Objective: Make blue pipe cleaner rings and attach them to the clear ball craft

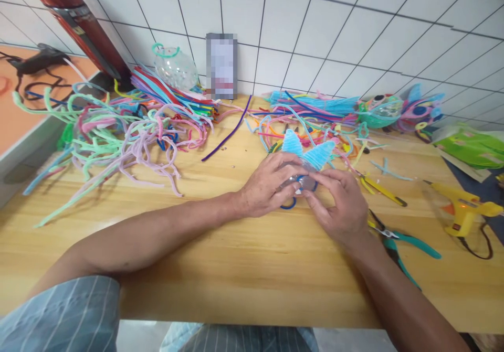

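Note:
Between my two hands is a clear plastic ball (304, 169), mostly covered by fingers. Two light blue pointed pieces of wound pipe cleaner (319, 155) stick up from its far side. My left hand (268, 185) is closed around the ball's left side, fingers curled over its top. From the right, my right hand (342, 201) pinches at the near side of the ball, thumb and fingertips against it. A dark blue pipe cleaner (290, 204) curves out below the left fingers, and more dark blue shows between the hands.
Loose pipe cleaners (106, 137) pile up at left, with more bundles (315, 105) along the tiled wall. A phone (221, 66) leans there. Teal-handled pliers (409, 239), a yellow craft knife (384, 190) and a yellow glue gun (462, 208) lie at right. A red flask (79, 27) stands back left.

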Demonstrator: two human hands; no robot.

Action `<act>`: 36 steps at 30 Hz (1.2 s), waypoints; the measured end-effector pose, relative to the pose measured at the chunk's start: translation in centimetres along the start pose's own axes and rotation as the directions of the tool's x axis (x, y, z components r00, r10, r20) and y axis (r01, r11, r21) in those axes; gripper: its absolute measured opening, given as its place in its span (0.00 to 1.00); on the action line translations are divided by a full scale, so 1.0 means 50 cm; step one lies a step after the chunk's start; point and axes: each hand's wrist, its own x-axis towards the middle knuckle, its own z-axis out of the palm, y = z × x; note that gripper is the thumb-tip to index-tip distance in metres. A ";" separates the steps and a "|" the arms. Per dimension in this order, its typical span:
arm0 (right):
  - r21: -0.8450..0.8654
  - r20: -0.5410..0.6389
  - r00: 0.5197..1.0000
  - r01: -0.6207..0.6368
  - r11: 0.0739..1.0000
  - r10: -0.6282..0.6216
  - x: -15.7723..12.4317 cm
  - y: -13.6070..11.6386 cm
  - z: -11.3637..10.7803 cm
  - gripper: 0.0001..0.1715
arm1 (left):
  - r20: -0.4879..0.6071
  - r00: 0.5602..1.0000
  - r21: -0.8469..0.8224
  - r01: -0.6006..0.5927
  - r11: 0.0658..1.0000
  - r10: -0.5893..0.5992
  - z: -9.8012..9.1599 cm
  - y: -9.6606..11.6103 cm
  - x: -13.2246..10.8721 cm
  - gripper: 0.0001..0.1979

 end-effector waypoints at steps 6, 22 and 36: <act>0.012 0.000 1.000 -0.010 1.000 0.010 -0.002 -0.002 0.002 0.25 | 0.001 1.000 -0.001 0.007 1.000 -0.007 -0.001 0.000 0.000 0.15; 0.015 -0.001 1.000 -0.025 1.000 0.025 -0.004 -0.006 0.005 0.22 | 0.037 0.998 -0.033 0.056 0.998 -0.055 -0.003 0.000 -0.005 0.13; 0.036 -0.001 0.998 -0.055 0.998 0.055 -0.007 -0.006 0.008 0.26 | 0.046 0.998 -0.008 0.041 0.999 -0.041 -0.006 0.001 -0.002 0.14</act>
